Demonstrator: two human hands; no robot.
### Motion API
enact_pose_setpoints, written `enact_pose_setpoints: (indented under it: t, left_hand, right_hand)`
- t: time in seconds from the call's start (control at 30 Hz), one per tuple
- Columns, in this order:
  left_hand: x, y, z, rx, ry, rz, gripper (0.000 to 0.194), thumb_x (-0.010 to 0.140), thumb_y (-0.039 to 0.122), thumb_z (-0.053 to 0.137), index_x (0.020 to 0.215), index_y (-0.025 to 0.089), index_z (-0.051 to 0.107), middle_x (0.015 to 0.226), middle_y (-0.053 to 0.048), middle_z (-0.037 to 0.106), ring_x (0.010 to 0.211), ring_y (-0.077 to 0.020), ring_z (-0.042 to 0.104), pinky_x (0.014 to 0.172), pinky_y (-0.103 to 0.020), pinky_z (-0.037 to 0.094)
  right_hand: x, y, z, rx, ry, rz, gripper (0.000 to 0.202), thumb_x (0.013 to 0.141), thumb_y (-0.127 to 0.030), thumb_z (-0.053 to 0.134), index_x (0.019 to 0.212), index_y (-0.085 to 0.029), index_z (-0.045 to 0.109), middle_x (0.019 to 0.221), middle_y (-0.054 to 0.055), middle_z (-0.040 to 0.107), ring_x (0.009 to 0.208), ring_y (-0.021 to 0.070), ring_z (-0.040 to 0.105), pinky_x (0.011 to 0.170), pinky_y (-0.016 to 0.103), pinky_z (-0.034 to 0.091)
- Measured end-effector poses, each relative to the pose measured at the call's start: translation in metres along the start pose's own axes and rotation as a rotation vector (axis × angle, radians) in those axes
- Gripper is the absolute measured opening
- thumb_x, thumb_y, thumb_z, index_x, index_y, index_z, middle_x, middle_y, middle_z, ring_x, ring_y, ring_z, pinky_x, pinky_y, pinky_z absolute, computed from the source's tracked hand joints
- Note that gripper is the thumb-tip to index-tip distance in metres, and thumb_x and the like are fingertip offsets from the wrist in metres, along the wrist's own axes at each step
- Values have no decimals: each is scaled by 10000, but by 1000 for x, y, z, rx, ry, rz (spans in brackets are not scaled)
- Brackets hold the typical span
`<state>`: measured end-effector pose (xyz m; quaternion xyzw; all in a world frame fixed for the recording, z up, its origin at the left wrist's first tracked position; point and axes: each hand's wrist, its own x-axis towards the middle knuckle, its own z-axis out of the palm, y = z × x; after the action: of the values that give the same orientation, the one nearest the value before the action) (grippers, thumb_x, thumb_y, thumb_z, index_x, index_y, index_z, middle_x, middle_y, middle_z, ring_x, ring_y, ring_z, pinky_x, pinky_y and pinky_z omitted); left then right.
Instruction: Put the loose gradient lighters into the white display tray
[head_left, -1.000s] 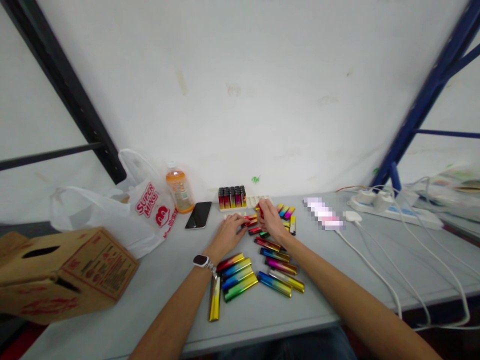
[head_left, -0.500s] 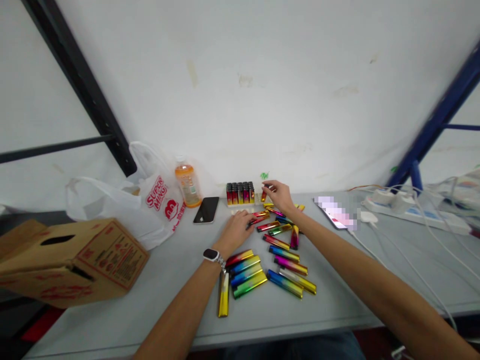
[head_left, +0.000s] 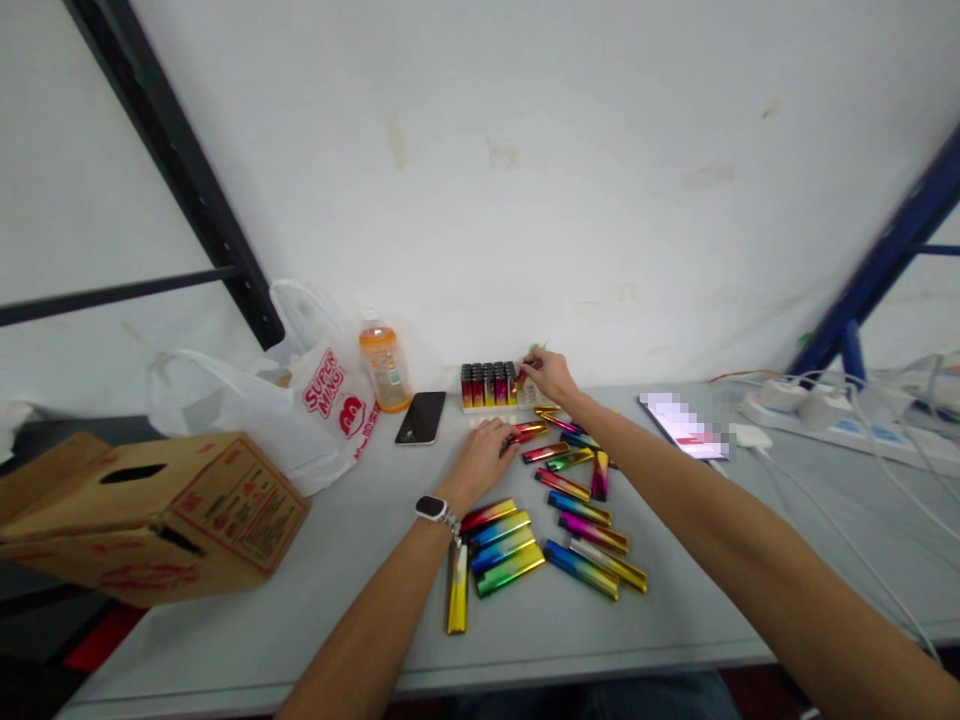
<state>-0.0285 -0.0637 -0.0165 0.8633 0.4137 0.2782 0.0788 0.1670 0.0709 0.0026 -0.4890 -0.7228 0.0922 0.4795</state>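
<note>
Rows of upright lighters (head_left: 489,385) with black tops stand in a pale tray (head_left: 534,396) by the wall. My right hand (head_left: 551,374) pinches one upright lighter (head_left: 523,377) at its top, close to the right side of those rows. Lower and to the left, my left hand (head_left: 487,455) has its fingers closed around the end of a red and gold lighter (head_left: 529,431) lying on the table. Several loose metallic lighters (head_left: 581,508) lie right of centre. Nearer the front are more, among them a green and gold one (head_left: 510,570) and a yellow one (head_left: 457,590).
A black phone (head_left: 421,418) and an orange drink bottle (head_left: 385,362) stand left of the tray. Further left are a white plastic bag (head_left: 300,410) and a cardboard box (head_left: 217,510). On the right lie a lit phone (head_left: 682,425), a charger (head_left: 750,437) and a power strip (head_left: 847,425) with cables.
My right hand has brought its lighter left, up against the standing rows. My left hand stays by the red and gold lighter. The whole view has shifted slightly.
</note>
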Motion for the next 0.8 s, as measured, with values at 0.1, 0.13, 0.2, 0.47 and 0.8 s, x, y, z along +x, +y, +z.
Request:
enact_pose_setpoints:
  t: [0.1, 0.13, 0.2, 0.47, 0.8]
  left_hand:
    - [2, 1, -1, -94, 63, -39, 176, 934, 243, 525, 1025, 185, 664, 1012, -80, 648, 948, -218, 593, 879, -380, 494]
    - [2, 1, -1, -126, 86, -52, 178, 934, 247, 526, 1022, 184, 668, 1016, -80, 647, 933, -212, 597, 862, -373, 501]
    - [4, 0, 0, -200, 136, -72, 177, 932, 261, 535, 1004, 183, 678, 1007, -75, 650, 898, -194, 606, 818, -345, 514]
    - [8, 0, 0, -484, 395, -187, 225, 871, 346, 645, 988, 159, 687, 912, -62, 697, 788, -161, 656, 720, -292, 535]
    - [9, 9, -3, -705, 465, -219, 300, 786, 377, 736, 977, 159, 658, 862, -53, 700, 783, -152, 661, 736, -282, 537]
  right_hand:
    - [6, 5, -3, -68, -52, -32, 59, 815, -172, 614, 812, -164, 673, 783, 35, 704, 712, 154, 599, 741, 280, 452]
    - [7, 5, -4, -78, -66, -33, 71, 822, -165, 610, 815, -162, 681, 788, 38, 706, 714, 154, 599, 743, 280, 452]
    - [7, 4, -5, -91, -89, -28, 99, 839, -156, 600, 837, -154, 699, 805, 46, 707, 733, 157, 605, 758, 283, 455]
    - [-6, -24, -16, -411, -135, -72, 356, 977, -371, 468, 1084, -180, 749, 1003, 130, 563, 978, 232, 571, 893, 343, 461]
    - [-59, -48, -26, -7, -102, 101, 514, 1014, -511, 303, 1187, -186, 662, 1026, 93, 595, 999, 210, 580, 950, 337, 419]
